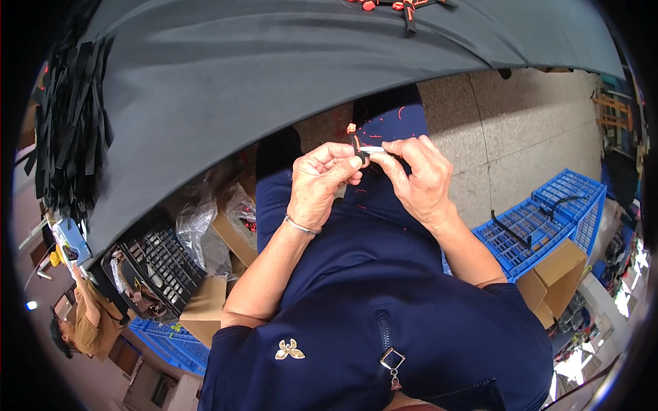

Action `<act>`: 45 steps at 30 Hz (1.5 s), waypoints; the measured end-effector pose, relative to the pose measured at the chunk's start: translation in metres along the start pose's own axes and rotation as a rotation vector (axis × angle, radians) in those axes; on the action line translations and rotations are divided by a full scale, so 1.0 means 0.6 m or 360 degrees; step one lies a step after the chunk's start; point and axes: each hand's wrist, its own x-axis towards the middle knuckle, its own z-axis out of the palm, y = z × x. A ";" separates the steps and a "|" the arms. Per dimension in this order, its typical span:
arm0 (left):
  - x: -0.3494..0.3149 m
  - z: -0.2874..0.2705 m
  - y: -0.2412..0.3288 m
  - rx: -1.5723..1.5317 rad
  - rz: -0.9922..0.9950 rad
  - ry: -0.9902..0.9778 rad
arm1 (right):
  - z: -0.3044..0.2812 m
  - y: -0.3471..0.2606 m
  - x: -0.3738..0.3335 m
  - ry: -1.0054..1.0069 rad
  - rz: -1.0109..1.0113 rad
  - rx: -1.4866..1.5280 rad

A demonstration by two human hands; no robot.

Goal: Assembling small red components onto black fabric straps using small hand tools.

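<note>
Centre frame, left hand (319, 177) pinches a small black-and-orange fabric-like strip (356, 140), likely light, limp, best held by its end; right hand (420, 178) pinches a slim white implement (372, 148).

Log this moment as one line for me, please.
Left hand: pinches small black strip with orange trim | Right hand: holds slim whitish object, tip at strip | Around: dark grey cloth surface, blue plastic crates

Room between forearms (264, 281), dark-covered table (226, 82) ahead, blue crates (497, 246) right
</note>
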 end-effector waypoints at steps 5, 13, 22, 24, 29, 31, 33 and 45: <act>0.005 -0.002 0.002 -0.0029 -0.0029 0.0053 | 0.000 -0.002 0.001 0.0049 0.0237 0.0204; -0.001 -0.012 0.006 0.0138 -0.0005 0.0101 | 0.006 0.002 0.001 -0.0070 0.0338 0.0112; -0.103 -0.280 -0.027 0.0123 0.0125 0.0930 | 0.062 0.027 -0.006 -0.0044 0.0715 0.0347; -0.154 -0.352 -0.059 0.0122 0.0112 0.1246 | 0.066 0.028 -0.007 -0.0070 0.0779 0.0428; -0.273 -0.491 -0.175 0.0273 -0.0178 0.1685 | 0.073 0.022 0.000 -0.0101 0.0846 0.0545; -0.305 -0.523 -0.218 0.0071 -0.0347 0.1911 | 0.075 0.019 0.002 -0.0128 0.0814 0.0506; -0.320 -0.549 -0.248 -0.0077 -0.0195 0.2097 | 0.076 0.015 0.003 -0.0137 0.0792 0.0464; -0.182 -0.362 -0.102 0.0796 0.0483 0.1496 | 0.077 0.030 0.011 0.0086 0.0674 0.0409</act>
